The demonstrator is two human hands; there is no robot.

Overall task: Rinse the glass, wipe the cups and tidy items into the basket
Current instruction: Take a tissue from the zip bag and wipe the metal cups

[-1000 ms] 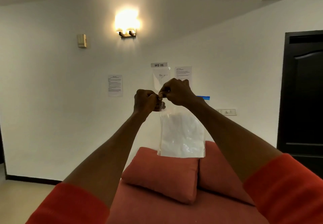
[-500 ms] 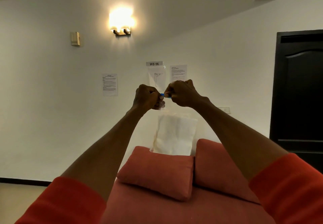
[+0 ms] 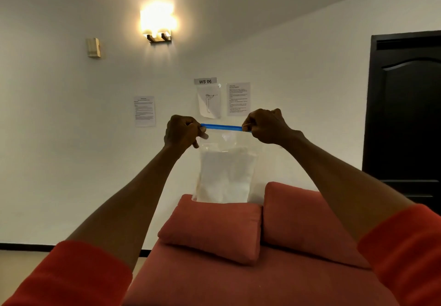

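Observation:
I hold a clear plastic zip bag (image 3: 226,172) up in front of me at arm's length. A folded white cloth shows inside its lower part. Its blue seal strip (image 3: 223,127) runs level between my hands. My left hand (image 3: 183,133) pinches the strip's left end and my right hand (image 3: 266,125) pinches its right end. No glass, cup or basket is in view.
Below the bag lies a red sofa (image 3: 238,279) with two red cushions (image 3: 212,227). A white wall behind carries taped papers (image 3: 208,101), a lit wall lamp (image 3: 158,25) and a small box. A dark door (image 3: 405,114) stands at the right.
My hands were together at the top of the bag. They have drawn apart along the blue strip, the right hand going right, so the strip now shows full length.

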